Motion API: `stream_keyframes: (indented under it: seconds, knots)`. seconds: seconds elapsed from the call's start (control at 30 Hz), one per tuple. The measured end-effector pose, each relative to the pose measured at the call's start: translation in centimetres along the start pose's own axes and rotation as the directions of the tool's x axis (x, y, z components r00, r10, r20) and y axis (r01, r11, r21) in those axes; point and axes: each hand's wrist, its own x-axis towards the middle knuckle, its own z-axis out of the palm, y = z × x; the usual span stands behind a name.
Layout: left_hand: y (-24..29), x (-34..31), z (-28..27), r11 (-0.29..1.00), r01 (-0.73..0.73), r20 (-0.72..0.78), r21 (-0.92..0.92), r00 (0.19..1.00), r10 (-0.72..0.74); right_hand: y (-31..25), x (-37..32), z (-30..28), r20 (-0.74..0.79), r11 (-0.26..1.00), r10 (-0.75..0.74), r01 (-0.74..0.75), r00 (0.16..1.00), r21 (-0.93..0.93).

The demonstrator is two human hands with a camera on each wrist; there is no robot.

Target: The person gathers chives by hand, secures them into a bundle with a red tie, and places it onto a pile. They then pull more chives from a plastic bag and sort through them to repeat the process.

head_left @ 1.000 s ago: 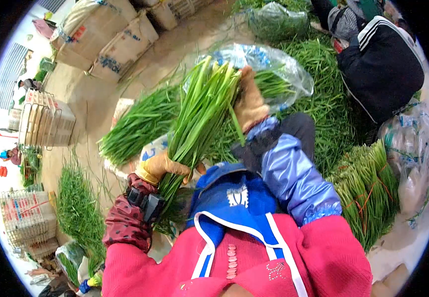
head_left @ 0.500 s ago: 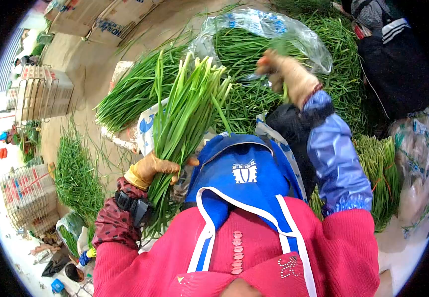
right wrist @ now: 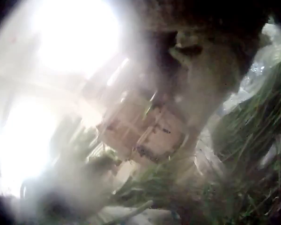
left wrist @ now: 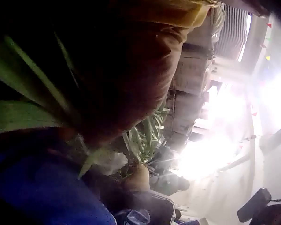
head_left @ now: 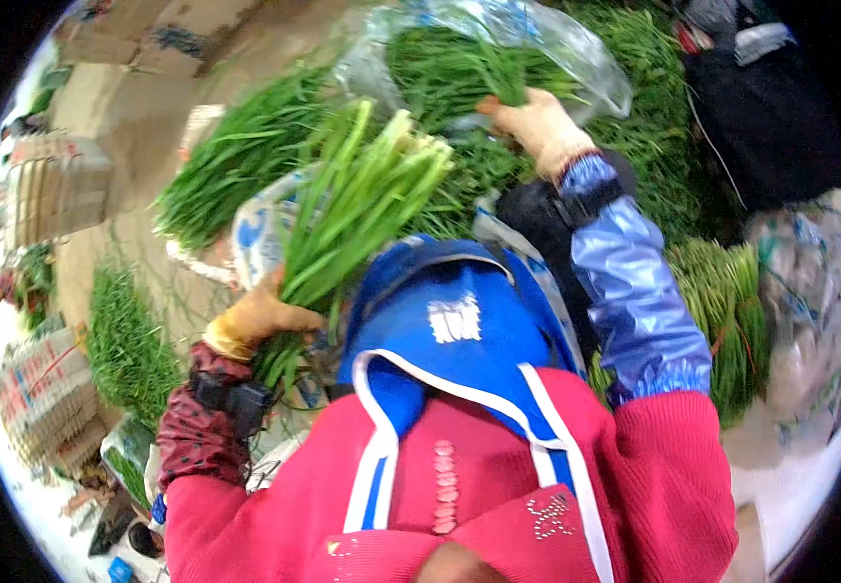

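Note:
My left hand (head_left: 260,316), in a yellow-orange glove, grips a thick bundle of garlic chives (head_left: 367,214) near its leafy end. The pale stalk ends point up and to the right, away from my body. In the left wrist view the dark glove (left wrist: 150,70) fills the top, beside broad green leaves (left wrist: 21,117). My right hand (head_left: 542,131), in a light knit glove, pinches a small tuft of chives (head_left: 506,76) in front of the clear plastic bag (head_left: 610,83). The right wrist view is hazy and blurred.
A sheaf of chives (head_left: 246,165) lies on the left, with loose greens (head_left: 634,175) on the right. Tied bundles (head_left: 722,321) stand at far right near a person in dark clothes (head_left: 770,126). Cartons (head_left: 149,34) and crates (head_left: 51,389) stand on the floor further left.
My right hand moved from the bundle's stalk ends to the right, then slightly back left, with a small tuft now in its fingers. My left hand keeps its grip on the bundle.

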Motion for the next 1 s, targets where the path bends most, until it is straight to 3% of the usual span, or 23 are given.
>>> stream_keyframes:
  seconds: [0.03,0.07,0.13,0.17,0.2,0.27,0.33,0.4,0.43,0.53,0.57,0.6,0.67,0.7,0.73,0.8,0.83,0.87,0.9,0.93,1.0]
  knots:
    - [-1.0,0.5,-0.3,0.999,0.004,0.041,-0.044,0.999,-0.002,1.5,0.1,0.3,0.129,0.981,-0.196,0.196,0.972,0.016]
    - [0.6,0.0,0.6,0.998,0.029,0.044,-0.055,0.999,-0.026,2.6,0.5,0.6,0.255,0.92,-0.39,0.387,0.885,0.063]
    - [1.1,0.3,0.9,1.0,-0.003,0.101,-0.016,0.995,0.004,1.3,-0.8,2.2,0.45,0.92,-0.375,0.384,0.81,0.074]
    - [1.3,0.6,0.8,1.0,0.019,0.139,-0.004,0.99,-0.019,1.1,-0.7,3.1,0.535,0.956,-0.292,0.255,0.793,0.143]
    - [1.7,0.6,1.0,1.0,0.006,0.125,-0.011,0.992,-0.005,0.5,-1.3,3.8,0.469,0.942,-0.335,0.301,0.817,0.149]
    - [2.2,0.4,1.5,1.0,-0.012,0.094,-0.023,0.995,0.014,1.0,-0.6,5.8,0.363,0.935,-0.28,0.167,0.889,0.312]
    - [0.9,1.0,0.8,1.0,-0.016,0.064,0.003,0.998,0.016,1.8,1.0,6.3,0.38,0.896,-0.323,0.151,0.867,0.418]
    - [1.3,0.5,0.9,1.0,0.021,0.036,-0.012,0.999,-0.021,0.8,1.6,5.7,0.376,0.947,-0.318,0.311,0.87,0.081]
    - [0.8,0.7,1.0,0.998,-0.038,0.034,-0.058,0.999,0.04,0.7,1.2,5.1,0.367,0.94,-0.328,0.341,0.87,0.03]
    - [1.2,0.9,1.3,0.997,-0.066,-0.007,-0.051,0.998,0.065,0.5,2.6,5.9,0.276,0.968,-0.144,0.193,0.95,-0.163]
    - [0.8,1.2,1.4,0.99,-0.125,-0.019,-0.062,0.992,0.124,0.0,2.3,6.2,0.151,0.888,-0.22,0.262,0.964,-0.378]
    - [0.6,1.6,1.4,0.99,-0.129,-0.023,-0.053,0.991,0.128,-0.6,1.9,6.1,0.129,0.834,-0.255,0.286,0.958,-0.472]
    - [0.2,2.1,1.6,0.991,-0.133,-0.03,-0.034,0.991,0.132,-0.3,2.6,5.5,0.08,0.775,-0.319,0.308,0.945,-0.552]
    - [0.7,1.7,1.7,0.993,-0.114,-0.066,0.01,0.991,0.115,-1.1,2.2,4.3,0.132,0.703,-0.348,0.351,0.928,-0.619]
    - [0.3,1.7,1.6,0.98,-0.178,-0.082,0.09,0.979,0.185,0.1,3.2,3.0,0.246,0.321,-0.385,0.379,0.89,-0.868]
    - [-1.0,2.1,0.6,0.921,-0.292,-0.121,0.257,0.936,0.33,0.0,2.4,-0.4,0.163,0.565,-0.389,0.375,0.907,-0.735]
    - [-1.6,2.2,0.4,0.883,-0.377,-0.132,0.279,0.896,0.424,-0.9,1.5,-1.2,0.231,0.536,-0.376,0.414,0.897,-0.736]
    - [-1.6,2.1,0.4,0.89,-0.368,-0.143,0.27,0.899,0.415,-1.7,1.1,-2.0,0.298,0.506,-0.361,0.454,0.884,-0.734]
    - [-2.1,2.4,0.2,0.865,-0.388,-0.161,0.318,0.877,0.453,-1.1,2.2,-1.3,0.227,0.881,-0.205,0.281,0.952,-0.381]
    - [-2.5,2.8,0.0,0.838,-0.405,-0.173,0.365,0.855,0.488,-0.5,3.4,-0.6,0.147,0.996,-0.043,0.03,0.988,0.088]
    - [-2.4,2.8,0.2,0.806,-0.431,-0.194,0.405,0.821,0.537,-2.9,0.6,-0.3,0.281,0.963,-0.139,0.196,0.95,-0.185]
